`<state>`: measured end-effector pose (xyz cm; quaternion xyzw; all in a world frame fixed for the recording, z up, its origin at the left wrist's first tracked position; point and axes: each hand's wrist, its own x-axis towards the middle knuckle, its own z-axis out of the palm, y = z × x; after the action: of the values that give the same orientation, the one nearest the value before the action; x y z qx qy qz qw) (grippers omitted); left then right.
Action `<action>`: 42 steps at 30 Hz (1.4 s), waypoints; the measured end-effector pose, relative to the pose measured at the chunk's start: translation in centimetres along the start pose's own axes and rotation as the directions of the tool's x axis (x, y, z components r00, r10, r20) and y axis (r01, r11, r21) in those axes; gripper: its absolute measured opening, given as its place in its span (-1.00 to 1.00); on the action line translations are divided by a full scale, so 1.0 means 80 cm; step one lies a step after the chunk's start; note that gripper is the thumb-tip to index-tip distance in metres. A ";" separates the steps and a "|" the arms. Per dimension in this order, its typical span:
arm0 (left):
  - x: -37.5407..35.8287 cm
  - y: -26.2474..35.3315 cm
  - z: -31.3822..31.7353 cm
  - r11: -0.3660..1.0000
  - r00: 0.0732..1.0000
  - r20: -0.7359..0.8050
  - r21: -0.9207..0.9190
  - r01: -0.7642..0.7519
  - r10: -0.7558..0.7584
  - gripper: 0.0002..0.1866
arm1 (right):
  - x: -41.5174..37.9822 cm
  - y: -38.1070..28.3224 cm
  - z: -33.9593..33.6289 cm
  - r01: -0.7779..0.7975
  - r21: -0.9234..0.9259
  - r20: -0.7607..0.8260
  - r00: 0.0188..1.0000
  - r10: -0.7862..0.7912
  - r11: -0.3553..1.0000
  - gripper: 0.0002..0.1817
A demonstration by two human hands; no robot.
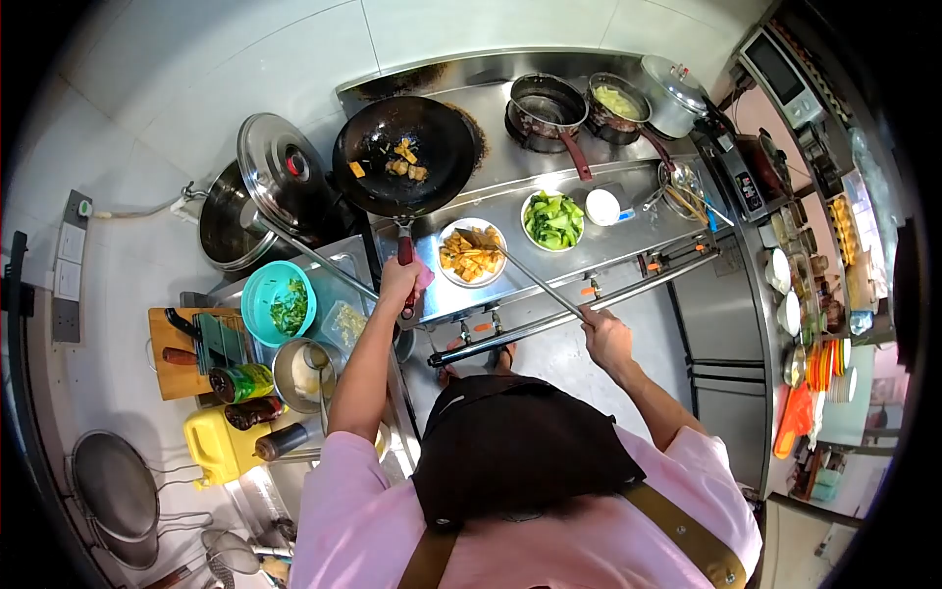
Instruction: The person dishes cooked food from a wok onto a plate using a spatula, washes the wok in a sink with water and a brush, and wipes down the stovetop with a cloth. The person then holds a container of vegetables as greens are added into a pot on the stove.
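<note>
Two bare hands are at work over a steel stove counter point(501, 192), and both are closed in a grip. The left hand point(398, 285) is wrapped around the dark red handle point(405, 247) of a round black wok point(442, 157), with a bit of pink cloth point(425, 278) showing beside the fingers. The right hand point(607, 340) grips the end of a long, thin metal utensil point(545, 287), whose far end reaches in among orange-brown pieces of food point(469, 262) on a round white plate point(473, 285). That plate sits on the counter just beside the wok handle, and the shape of the utensil's working end is hard to make out. A few golden and brown pieces point(405, 169) lie inside the wok.

To the right of the plate stands a white bowl point(580, 236) of cut green vegetables point(552, 219), with a small white bowl point(601, 206) near it. Behind them are a black pot with a red handle point(547, 103), a smaller dark pan holding pale pieces point(616, 101) and a silver lidded cooker point(672, 103).

On the left, a shiny domed lid with a red-centred knob point(270, 157) leans over a large metal pot point(221, 231). Nearer the person are a turquoise basin point(257, 294) with leafy greens point(291, 309), a clear container of chopped pale bits point(346, 322), a wooden board point(171, 383) and a yellow plastic jug point(218, 447).
</note>
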<state>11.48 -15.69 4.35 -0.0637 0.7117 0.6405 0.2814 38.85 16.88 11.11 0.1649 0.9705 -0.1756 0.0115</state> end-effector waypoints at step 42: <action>-0.008 0.003 0.016 0.998 0.991 -0.135 0.070 -0.001 0.010 -0.91 | 0.353 -0.184 -0.170 0.645 -0.468 0.409 0.764 -0.499 0.604 -0.40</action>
<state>12.32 -14.63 4.86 -0.0954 0.7511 0.6104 0.2328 7.85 17.44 26.56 -0.1907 0.9671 0.1185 0.1198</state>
